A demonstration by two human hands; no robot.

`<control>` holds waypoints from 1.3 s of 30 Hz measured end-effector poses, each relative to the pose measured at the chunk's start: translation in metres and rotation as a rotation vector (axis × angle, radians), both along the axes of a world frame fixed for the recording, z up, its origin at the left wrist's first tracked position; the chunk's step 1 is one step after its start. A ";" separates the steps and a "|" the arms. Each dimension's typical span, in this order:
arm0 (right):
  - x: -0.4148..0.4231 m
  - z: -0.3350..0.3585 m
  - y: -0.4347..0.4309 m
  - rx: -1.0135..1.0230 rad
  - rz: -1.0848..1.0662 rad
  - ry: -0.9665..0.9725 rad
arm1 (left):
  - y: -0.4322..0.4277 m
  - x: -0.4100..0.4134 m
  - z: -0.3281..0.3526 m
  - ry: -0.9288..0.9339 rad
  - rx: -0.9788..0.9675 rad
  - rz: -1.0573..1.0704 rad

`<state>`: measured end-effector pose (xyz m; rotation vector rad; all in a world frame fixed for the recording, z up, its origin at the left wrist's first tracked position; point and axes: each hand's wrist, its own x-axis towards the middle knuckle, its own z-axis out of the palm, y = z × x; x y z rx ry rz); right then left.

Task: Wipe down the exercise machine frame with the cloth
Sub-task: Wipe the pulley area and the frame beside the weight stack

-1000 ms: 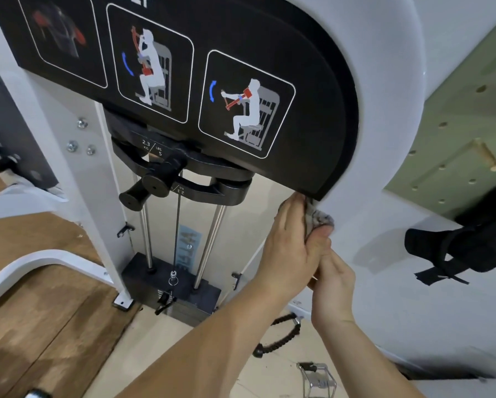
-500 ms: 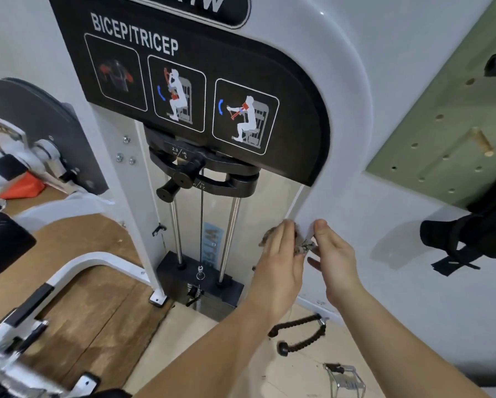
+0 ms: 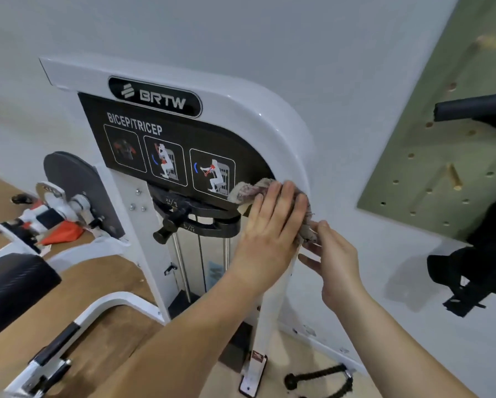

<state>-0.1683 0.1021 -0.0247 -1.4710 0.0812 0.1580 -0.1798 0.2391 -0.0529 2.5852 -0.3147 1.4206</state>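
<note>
Pressed flat beneath straight left hand [image 3: 266,228] fingers [image 3: 291,202]: mottled grey-pink rag cloth [image 3: 245,192], against glossy white curved machine frame [image 3: 287,139], for broad wiping contact. Just below those fingertips, right hand [image 3: 335,262] loosely curled at dangling tail, probably gathering slack; pinch unclear.

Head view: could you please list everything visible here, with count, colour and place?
machine frame: one, white, centre
panel: one, black, on the frame's top
cloth: one, pinkish grey, on the frame's right post
rods: two, silver, under the panel
pegboard: one, green, right wall
rope handle: one, black, floor at lower right
pad: one, black, lower left
left hand: one, pressing flat on the cloth
right hand: one, pinching the cloth's lower end
</note>
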 end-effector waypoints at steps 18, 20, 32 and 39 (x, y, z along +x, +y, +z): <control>0.019 0.052 0.000 0.106 -0.055 -0.101 | 0.015 0.004 0.072 -0.054 0.075 0.132; 0.015 0.051 0.004 0.098 -0.029 -0.142 | 0.007 0.002 0.046 -0.001 0.183 0.098; -0.001 0.068 -0.002 0.086 -0.075 -0.075 | 0.039 -0.004 0.107 0.000 0.248 0.083; -0.031 0.057 -0.015 0.147 0.004 -0.007 | -0.004 -0.042 0.080 0.197 0.079 -0.147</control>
